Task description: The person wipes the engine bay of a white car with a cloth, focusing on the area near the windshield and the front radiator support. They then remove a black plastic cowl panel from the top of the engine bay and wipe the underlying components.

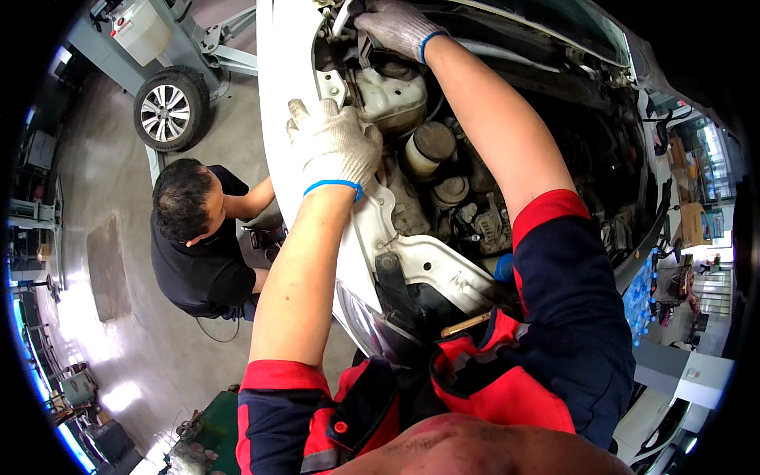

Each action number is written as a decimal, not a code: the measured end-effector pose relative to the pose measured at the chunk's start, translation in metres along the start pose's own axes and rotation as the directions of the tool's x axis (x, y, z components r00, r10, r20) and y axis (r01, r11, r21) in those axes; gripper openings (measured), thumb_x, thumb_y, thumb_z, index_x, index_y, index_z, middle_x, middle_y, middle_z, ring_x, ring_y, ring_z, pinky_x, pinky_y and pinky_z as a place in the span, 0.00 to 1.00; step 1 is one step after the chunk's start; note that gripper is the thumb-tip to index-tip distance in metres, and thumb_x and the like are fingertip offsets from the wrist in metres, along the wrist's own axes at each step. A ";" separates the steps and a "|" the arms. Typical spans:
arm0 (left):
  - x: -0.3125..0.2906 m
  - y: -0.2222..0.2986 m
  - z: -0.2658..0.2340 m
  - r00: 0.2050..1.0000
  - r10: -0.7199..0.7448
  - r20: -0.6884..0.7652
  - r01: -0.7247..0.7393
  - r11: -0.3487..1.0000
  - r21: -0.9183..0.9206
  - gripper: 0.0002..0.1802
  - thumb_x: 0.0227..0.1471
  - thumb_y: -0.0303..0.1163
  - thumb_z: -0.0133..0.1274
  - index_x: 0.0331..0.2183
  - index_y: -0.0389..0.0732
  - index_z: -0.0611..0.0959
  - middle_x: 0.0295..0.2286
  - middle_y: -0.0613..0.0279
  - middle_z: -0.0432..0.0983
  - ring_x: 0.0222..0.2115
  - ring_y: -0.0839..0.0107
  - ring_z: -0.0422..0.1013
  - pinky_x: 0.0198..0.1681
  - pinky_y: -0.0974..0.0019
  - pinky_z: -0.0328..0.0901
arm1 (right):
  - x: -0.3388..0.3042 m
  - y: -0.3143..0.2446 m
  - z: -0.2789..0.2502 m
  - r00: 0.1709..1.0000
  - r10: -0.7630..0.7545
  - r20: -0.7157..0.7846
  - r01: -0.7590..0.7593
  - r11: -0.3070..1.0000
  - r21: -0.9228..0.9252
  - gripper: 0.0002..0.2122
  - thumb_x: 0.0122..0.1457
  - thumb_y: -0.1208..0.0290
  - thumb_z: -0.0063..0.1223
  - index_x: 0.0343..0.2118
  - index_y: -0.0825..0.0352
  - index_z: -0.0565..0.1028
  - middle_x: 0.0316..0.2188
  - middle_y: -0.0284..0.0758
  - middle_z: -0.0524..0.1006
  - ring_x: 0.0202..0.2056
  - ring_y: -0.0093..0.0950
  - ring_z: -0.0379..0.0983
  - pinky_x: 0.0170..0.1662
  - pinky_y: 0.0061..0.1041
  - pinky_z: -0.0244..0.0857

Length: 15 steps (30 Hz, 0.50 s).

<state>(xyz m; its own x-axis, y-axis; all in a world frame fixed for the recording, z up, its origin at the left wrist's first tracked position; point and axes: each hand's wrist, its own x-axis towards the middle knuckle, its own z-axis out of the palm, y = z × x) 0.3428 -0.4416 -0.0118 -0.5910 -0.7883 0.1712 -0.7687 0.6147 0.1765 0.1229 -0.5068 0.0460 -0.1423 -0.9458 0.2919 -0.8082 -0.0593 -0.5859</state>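
Observation:
My left hand (336, 146), in a white knit glove with a blue cuff, lies on the white fender edge (368, 218) of a car, its fingers apart and holding nothing. Beside it, inside the engine bay, sits a whitish plastic reservoir (389, 99). Farther off, my right hand (400, 30), in a greyer glove, reaches to the far corner of the bay. Its fingers curl beside a pale, narrow part (343, 17); what they grip is hidden. Below my right forearm are a round-capped reservoir (431, 148) and a second round cap (451, 190).
A person (202, 237) in a dark shirt crouches left of the car, hands low by its side. Behind stand a wheel (170, 108) and a lift post (134, 63). The headlight (380, 321) is close to my body. The raised hood (701, 55) borders the right.

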 end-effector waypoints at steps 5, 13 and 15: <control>-0.001 -0.003 -0.001 1.000 -0.011 -0.012 0.011 1.000 0.012 0.27 0.56 0.53 0.53 0.47 0.44 0.86 0.53 0.51 0.74 0.61 0.34 0.57 0.65 0.41 0.56 | -0.007 -0.032 -0.010 0.962 0.273 -0.001 -0.267 0.942 0.204 0.15 0.60 0.64 0.49 0.45 0.65 0.80 0.41 0.44 0.83 0.44 0.38 0.79 0.51 0.36 0.69; 0.000 -0.002 -0.002 1.000 -0.011 -0.022 0.011 1.000 0.004 0.27 0.56 0.53 0.53 0.48 0.45 0.86 0.53 0.51 0.74 0.62 0.34 0.57 0.65 0.40 0.55 | -0.019 0.041 -0.002 0.990 0.128 0.062 -0.125 0.991 -0.042 0.19 0.61 0.57 0.56 0.43 0.70 0.80 0.35 0.36 0.82 0.36 0.28 0.76 0.44 0.31 0.71; 0.000 -0.002 -0.001 1.000 -0.020 0.004 0.020 1.000 -0.012 0.27 0.56 0.53 0.53 0.48 0.45 0.86 0.53 0.51 0.74 0.62 0.34 0.56 0.65 0.40 0.55 | -0.032 0.053 -0.010 0.984 0.178 -0.019 -0.179 0.973 -0.144 0.18 0.62 0.58 0.57 0.42 0.71 0.80 0.35 0.35 0.82 0.38 0.25 0.77 0.45 0.29 0.72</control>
<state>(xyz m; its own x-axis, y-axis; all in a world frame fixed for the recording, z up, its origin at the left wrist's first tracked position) 0.3446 -0.4426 -0.0114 -0.5765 -0.8006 0.1634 -0.7775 0.5990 0.1914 0.0785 -0.4766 0.0131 -0.2945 -0.9351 0.1973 -0.8434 0.1573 -0.5137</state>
